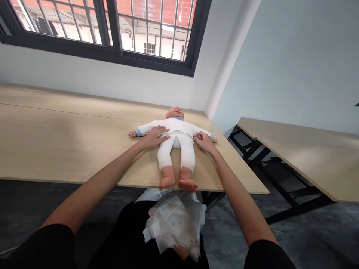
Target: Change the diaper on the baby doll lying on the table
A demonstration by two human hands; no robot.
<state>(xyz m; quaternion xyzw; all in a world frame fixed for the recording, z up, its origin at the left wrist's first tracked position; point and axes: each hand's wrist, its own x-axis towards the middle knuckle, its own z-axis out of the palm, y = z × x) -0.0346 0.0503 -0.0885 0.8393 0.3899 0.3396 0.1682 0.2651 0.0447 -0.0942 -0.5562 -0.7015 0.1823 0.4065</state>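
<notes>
A baby doll [176, 129] lies on its back on the table, its head away from me and its feet at the near edge. It wears a white top with blue collar and cuffs, and white trousers [188, 151]. My left hand [155, 137] rests on the doll's waist at the left, fingers stretched out across the hem of the top. On the other side of the waist, my right hand [204, 142] has its fingers curled together at the edge of the clothing. They seem to pinch the trousers' side, though the fingertips are partly hidden.
The light wooden table [56, 142] runs along the wall under a barred window [154, 30]. To the right stands a second table [308, 149] on black folding legs, across a gap. Crumpled, translucent white wrapping [174, 220] lies over my lap below the table edge.
</notes>
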